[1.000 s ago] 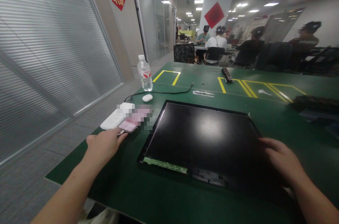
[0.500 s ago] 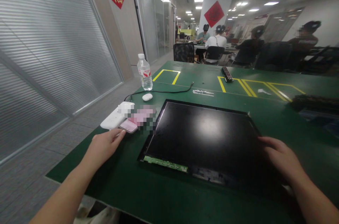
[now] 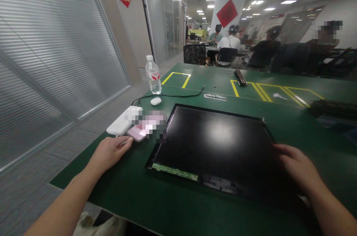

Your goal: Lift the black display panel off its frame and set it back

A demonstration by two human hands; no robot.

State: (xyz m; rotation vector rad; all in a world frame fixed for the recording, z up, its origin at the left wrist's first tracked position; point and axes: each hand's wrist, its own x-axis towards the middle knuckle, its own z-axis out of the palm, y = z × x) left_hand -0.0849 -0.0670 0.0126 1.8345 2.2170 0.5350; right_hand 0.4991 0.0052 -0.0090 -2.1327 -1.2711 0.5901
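A flat black display panel lies face up on the green table, with a narrow green circuit board along its near edge. To its left, a smartphone with a lit pink screen rests beside a white power bank. My left hand is closed in a pinch at the phone's near end; a small pale bit shows between thumb and fingers, too small to name. My right hand lies at the panel's right edge, index finger stretched out and touching it; its lower fingers are in shadow.
Beyond the phone are a white earbud case, a black cable and a water bottle. A dark ridged strip lies near yellow tape marks. A dark heap is at the right. People sit farther off.
The view has shifted very slightly. Both hands stay in nearly the same places, the left at the phone's near end and the right at the panel's edge.
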